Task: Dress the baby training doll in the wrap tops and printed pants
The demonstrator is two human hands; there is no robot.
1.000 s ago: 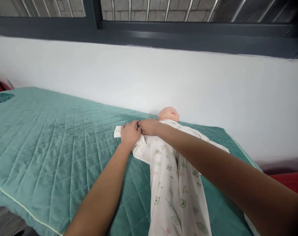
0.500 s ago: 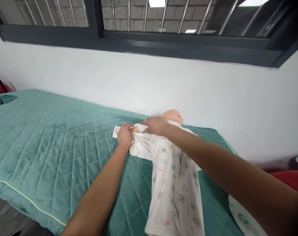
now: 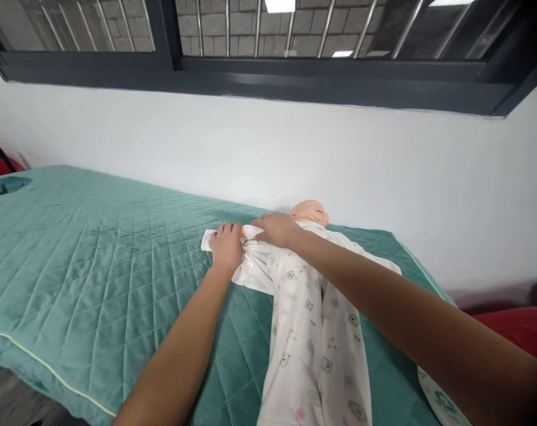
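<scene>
A baby doll lies on its back, its head near the wall. Spread over its body is a white baby garment with bear and leaf prints. My left hand is closed around the doll's forearm over the white cloth, and a sleeve end sticks out past it. Beside it, my right hand pinches the white sleeve bunched around the doll's arm. A sliver of the arm's skin shows between my hands. The doll's own hand is hidden.
The doll rests on a green quilted bed cover. Behind it stand a white wall and a dark window frame with bars. At the right are a red item and a white printed round-edged thing.
My left fingers have closed further over the doll's arm, so less of its skin shows. The right hand stays on the sleeve. More white cloth shows beyond my right forearm.
</scene>
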